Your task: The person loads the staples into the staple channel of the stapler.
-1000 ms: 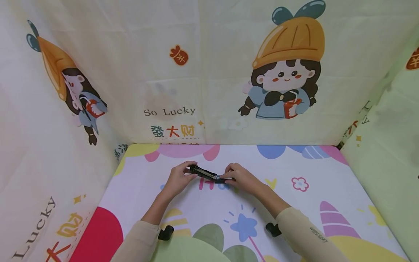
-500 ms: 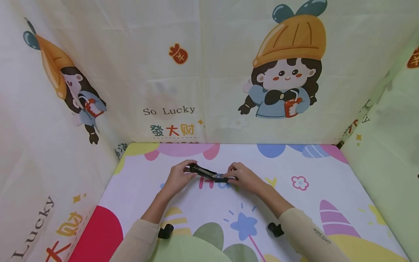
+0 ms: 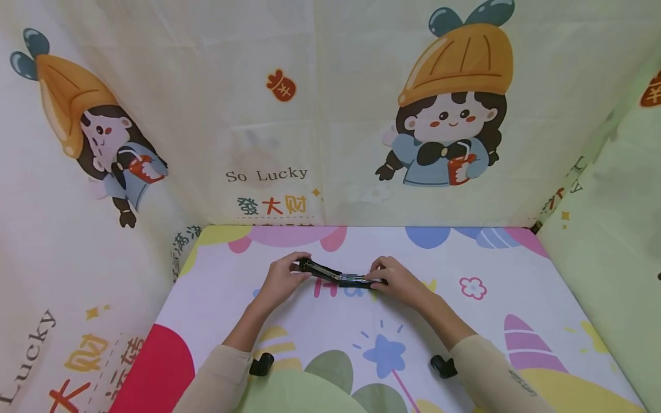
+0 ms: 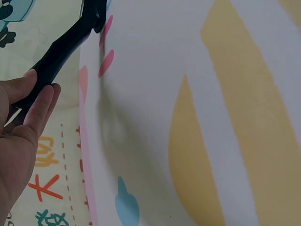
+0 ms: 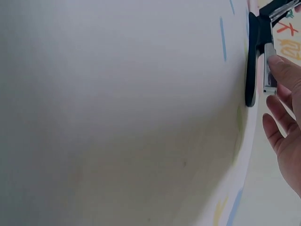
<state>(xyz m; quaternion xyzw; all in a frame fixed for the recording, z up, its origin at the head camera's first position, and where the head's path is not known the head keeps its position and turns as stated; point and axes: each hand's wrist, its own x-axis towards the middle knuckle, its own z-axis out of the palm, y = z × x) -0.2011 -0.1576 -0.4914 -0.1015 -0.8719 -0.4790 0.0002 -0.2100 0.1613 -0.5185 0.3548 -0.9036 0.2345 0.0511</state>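
Observation:
A black stapler (image 3: 326,273) is swung wide open between both hands above the printed table. My left hand (image 3: 281,281) grips the end of its top arm (image 4: 63,49), thumb on one side and fingers on the other. On the other half, my right hand (image 3: 396,282) pinches the silver staple rail (image 5: 269,51) between thumb and fingers. The black base (image 5: 251,70) runs alongside this rail, with a gap between them in the right wrist view. Part of the rail is hidden behind the right thumb.
The tabletop (image 3: 330,327) bears a colourful cartoon print. A cream printed curtain (image 3: 351,115) rises behind it and on both sides. Black wrist cameras (image 3: 262,365) sit at both cuffs.
My right hand has slid to the right along the stapler, uncovering more of the rail and base. The left hand stays in place. The left curtain has shifted.

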